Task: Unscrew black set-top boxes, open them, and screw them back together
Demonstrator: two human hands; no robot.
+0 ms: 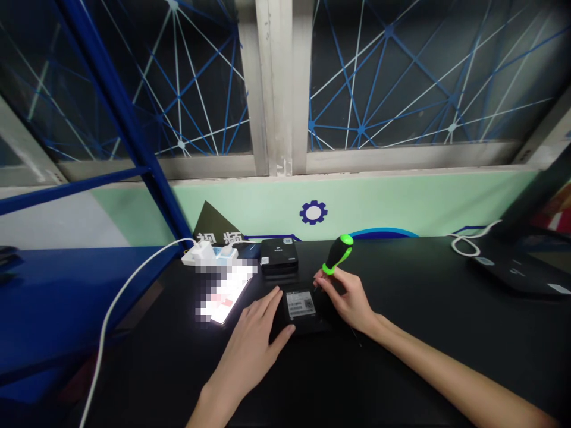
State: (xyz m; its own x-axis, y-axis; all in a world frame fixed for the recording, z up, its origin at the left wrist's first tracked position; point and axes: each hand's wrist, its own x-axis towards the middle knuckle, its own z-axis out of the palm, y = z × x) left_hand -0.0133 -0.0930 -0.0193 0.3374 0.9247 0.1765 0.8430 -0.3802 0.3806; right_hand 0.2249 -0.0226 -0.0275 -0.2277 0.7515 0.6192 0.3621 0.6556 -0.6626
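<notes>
- Step in hand, prob.: driver work on the flat black plastic box w/ white printed label (307,324), lower centre of frame, label side up on the matte black desktop (414,285).
- R hand (352,300), right of centre: thumb + fingertips pinched tog. around the lower part of the screwdriver w/ fat black-and-bright-green handle (336,254), just under its green collar. Handle leans to upper right, shaft points down-left.
- Tip sits by the label's upper right corner; too small to tell if it's seated or just above.
- L hand (256,333), left of centre: four fingers close tog. at the box's upper left edge, thumb spread away at the lower left edge, so the box's left end lies btwn them.
- Box pos. vs fingers: right of L fingertips, just below-left of R fingertips.
- To do it well: bring shaft square to the box face, feel the tip bite, press down w/ light, even force, turn slowly. Tilted = could slip & scratch the label.
- Keep L thumb + fingers firm on the edges, clear of the tip, bc the smooth desk prob. lets the box slide.
- Nearby, above the box: second black box w/ small stickers (279,257); left: lit smartphone (225,300).
</notes>
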